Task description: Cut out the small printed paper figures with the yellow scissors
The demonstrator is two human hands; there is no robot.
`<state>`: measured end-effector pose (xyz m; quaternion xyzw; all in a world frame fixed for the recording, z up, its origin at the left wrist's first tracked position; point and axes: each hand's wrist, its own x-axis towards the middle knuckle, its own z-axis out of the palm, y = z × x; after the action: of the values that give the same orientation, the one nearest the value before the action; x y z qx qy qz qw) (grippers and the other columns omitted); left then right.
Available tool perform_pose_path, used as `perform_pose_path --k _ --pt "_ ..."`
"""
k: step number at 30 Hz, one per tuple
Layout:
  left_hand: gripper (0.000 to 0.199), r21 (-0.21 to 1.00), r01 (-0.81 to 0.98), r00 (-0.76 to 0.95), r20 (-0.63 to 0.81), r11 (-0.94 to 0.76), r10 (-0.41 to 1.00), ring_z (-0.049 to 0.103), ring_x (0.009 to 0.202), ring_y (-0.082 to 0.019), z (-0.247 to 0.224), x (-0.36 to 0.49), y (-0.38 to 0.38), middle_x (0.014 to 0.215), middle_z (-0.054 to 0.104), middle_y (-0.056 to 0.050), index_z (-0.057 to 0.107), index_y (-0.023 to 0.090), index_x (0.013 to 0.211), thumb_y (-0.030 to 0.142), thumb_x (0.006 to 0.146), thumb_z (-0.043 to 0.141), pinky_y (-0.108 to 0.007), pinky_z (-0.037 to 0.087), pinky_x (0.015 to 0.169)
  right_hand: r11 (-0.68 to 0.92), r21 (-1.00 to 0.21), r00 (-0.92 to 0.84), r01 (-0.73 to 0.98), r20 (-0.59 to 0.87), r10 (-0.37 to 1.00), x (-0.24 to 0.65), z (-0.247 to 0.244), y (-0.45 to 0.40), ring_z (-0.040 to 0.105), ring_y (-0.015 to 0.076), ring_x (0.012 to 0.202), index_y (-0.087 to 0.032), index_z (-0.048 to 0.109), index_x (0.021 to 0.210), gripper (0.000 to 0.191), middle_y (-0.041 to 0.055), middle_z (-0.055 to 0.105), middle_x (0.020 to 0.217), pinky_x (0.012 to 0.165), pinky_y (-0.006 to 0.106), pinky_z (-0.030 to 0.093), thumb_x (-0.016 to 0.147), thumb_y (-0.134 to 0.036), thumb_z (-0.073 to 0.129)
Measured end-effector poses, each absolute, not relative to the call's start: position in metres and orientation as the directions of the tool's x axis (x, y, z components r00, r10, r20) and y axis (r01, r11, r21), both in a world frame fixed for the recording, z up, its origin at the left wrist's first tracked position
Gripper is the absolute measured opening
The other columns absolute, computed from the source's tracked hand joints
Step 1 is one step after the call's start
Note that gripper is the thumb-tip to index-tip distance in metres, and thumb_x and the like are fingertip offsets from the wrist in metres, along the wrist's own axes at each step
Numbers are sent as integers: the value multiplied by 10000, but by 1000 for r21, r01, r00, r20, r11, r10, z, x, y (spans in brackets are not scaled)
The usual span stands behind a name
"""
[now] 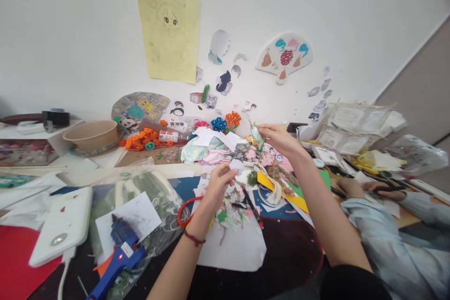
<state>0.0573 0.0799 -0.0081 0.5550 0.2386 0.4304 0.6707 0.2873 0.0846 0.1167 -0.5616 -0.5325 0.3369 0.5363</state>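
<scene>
My right hand [279, 139] is raised over the heap of craft scraps, its fingers pinching a small pale green and white piece [258, 137] with a thin curved stem; its exact kind is unclear. Lower and to the left, my left hand [218, 183] has its thumb and fingers closed on a small whitish paper piece [236, 165]. Between and below the hands, paper and fabric scraps [232, 197] lie over a white sheet [235, 248]. A black and red pen-like tool [253, 208] rests among them.
A blue hot glue gun [123, 248] lies on a white card at front left, beside a white corded device [63, 225]. Orange flower crafts [142, 139] and a tan bowl [93, 136] stand behind. At right, another person's sleeve [379, 229] and hands rest at the table.
</scene>
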Motion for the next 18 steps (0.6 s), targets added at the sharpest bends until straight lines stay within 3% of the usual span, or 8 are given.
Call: perform_pose_path --k 7,18 --pt "318 931 -354 482 100 88 870 672 971 -199 -9 54 78 1160 668 -87 625 147 1202 355 962 623 -397 593 830 88 -963 358 253 178 916 299 104 84 681 188 953 -152 632 1190 290 79 673 1152 809 379 597 965 -335 629" --pt "326 930 -349 480 71 116 874 670 997 -208 -12 61 77 1186 662 -92 622 149 1216 353 961 625 -409 592 847 209 -939 671 273 341 659 369 169 29 647 123 777 -139 648 1058 167 34 672 990 666 271 568 963 -274 633"
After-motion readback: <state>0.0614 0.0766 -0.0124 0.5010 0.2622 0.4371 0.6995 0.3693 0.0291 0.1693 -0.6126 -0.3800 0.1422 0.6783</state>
